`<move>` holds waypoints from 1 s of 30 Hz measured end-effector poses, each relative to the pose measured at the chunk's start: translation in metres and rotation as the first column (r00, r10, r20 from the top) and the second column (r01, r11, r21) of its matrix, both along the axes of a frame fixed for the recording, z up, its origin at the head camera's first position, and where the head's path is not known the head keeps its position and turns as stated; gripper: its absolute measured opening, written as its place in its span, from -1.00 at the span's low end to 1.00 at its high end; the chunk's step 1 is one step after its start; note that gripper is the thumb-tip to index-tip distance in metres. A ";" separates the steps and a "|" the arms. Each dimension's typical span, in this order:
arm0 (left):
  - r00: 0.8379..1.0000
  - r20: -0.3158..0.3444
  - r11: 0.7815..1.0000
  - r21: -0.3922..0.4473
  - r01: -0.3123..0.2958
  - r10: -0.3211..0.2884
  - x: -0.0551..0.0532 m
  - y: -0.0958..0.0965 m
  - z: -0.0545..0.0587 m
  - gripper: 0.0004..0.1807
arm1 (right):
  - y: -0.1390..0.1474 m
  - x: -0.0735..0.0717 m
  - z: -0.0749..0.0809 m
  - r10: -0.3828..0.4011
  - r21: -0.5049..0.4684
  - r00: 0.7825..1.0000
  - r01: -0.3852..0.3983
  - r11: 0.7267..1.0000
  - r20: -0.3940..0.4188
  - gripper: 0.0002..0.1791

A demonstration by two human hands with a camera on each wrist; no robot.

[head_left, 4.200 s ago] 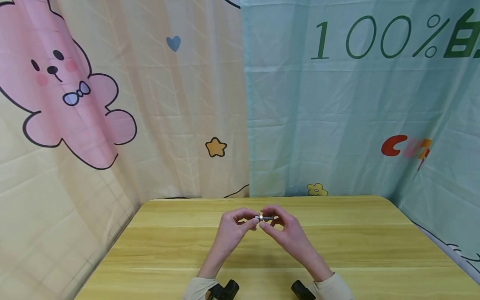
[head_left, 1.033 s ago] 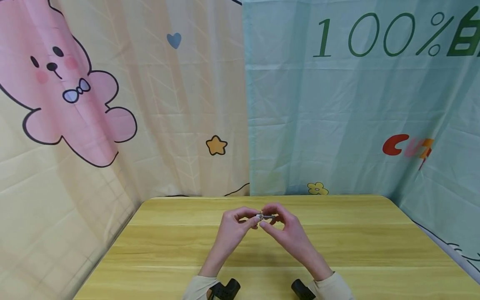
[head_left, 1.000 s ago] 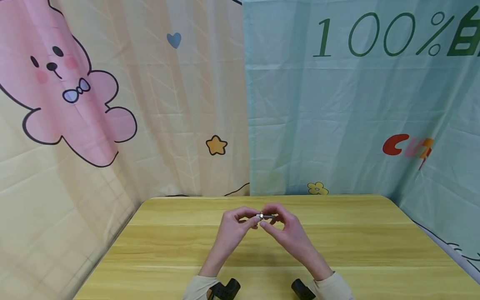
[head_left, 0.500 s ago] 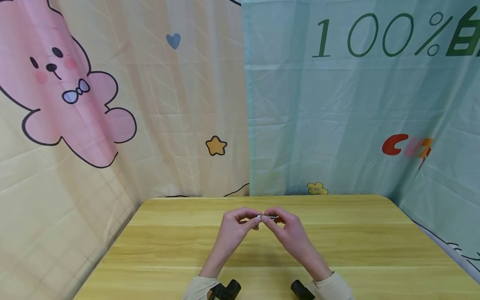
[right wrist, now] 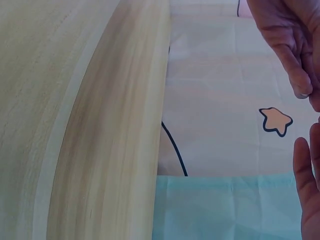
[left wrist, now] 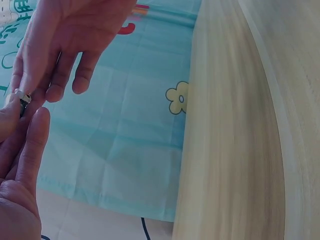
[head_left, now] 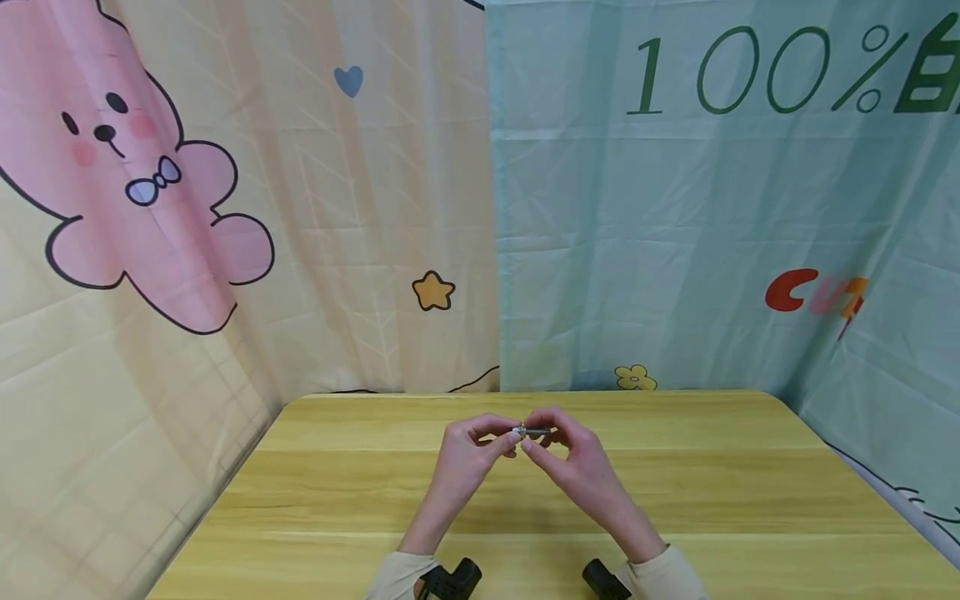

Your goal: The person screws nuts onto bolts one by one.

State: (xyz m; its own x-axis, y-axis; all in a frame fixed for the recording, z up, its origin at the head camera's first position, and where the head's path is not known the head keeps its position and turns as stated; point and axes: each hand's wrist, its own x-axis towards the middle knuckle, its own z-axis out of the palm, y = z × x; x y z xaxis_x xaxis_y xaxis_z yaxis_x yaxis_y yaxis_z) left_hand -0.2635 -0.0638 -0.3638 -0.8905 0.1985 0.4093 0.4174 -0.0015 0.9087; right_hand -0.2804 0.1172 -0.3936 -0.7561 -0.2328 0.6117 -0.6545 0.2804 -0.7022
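Observation:
A small metal bolt [head_left: 538, 432] with a shiny nut-like collar [head_left: 522, 431] lies level between both hands, above the table. My left hand [head_left: 467, 454] pinches its left end between thumb and forefinger. Beside the collar, my right hand [head_left: 573, 457] has thumb and forefinger spread apart, the thumb below it and the forefinger above. Whether the right fingertips touch the metal is unclear. In the left wrist view the collar [left wrist: 23, 96] shows between the hands, the rest mostly covered by fingers. The right wrist view shows right fingers [right wrist: 306, 170] fairly straight, below the left hand [right wrist: 295, 50].
A wooden table [head_left: 360, 500] lies under the hands. Behind it hang a cream curtain [head_left: 360, 208] with a pink bear and a pale blue curtain [head_left: 637, 225] with lettering. Black wrist cameras [head_left: 459, 577] sit at both sleeves.
Half a second ago the right thumb and forefinger were closed on the bolt by the collar; now they are parted and the collar shows. The left hand has kept its pinch and stayed in place.

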 end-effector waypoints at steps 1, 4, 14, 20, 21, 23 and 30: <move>1.000 0.001 1.000 0.000 -0.001 0.001 0.000 0.000 0.000 -0.89 | 0.000 0.000 0.000 0.002 0.002 1.000 -0.002 1.000 -0.006 -0.76; 1.000 0.004 1.000 0.003 0.003 -0.003 -0.001 0.000 -0.001 -0.89 | 0.000 0.000 0.001 -0.004 0.015 1.000 0.004 1.000 -0.003 -0.78; 0.999 -0.001 0.999 0.023 0.035 -0.035 0.000 0.000 -0.001 -0.89 | 0.000 0.002 0.003 -0.031 0.041 0.999 0.029 0.999 0.028 -0.92; 0.999 -0.001 0.998 0.028 0.048 -0.048 0.001 0.000 0.000 -0.88 | -0.001 0.003 0.002 -0.081 0.054 0.996 0.079 0.995 0.039 -0.92; 0.999 0.004 0.999 0.028 0.047 -0.047 0.002 0.000 0.000 -0.88 | -0.001 0.003 0.002 -0.088 0.056 0.995 0.085 0.995 0.046 -0.90; 0.999 0.006 0.999 0.025 0.041 -0.041 0.001 0.000 0.000 -0.88 | -0.001 0.003 0.002 -0.086 0.046 0.995 0.084 0.995 0.059 -0.87; 1.000 0.017 1.000 0.022 0.016 -0.017 -0.009 -0.001 -0.010 -0.88 | -0.002 0.002 0.002 -0.007 0.016 0.999 0.006 1.000 0.036 -0.81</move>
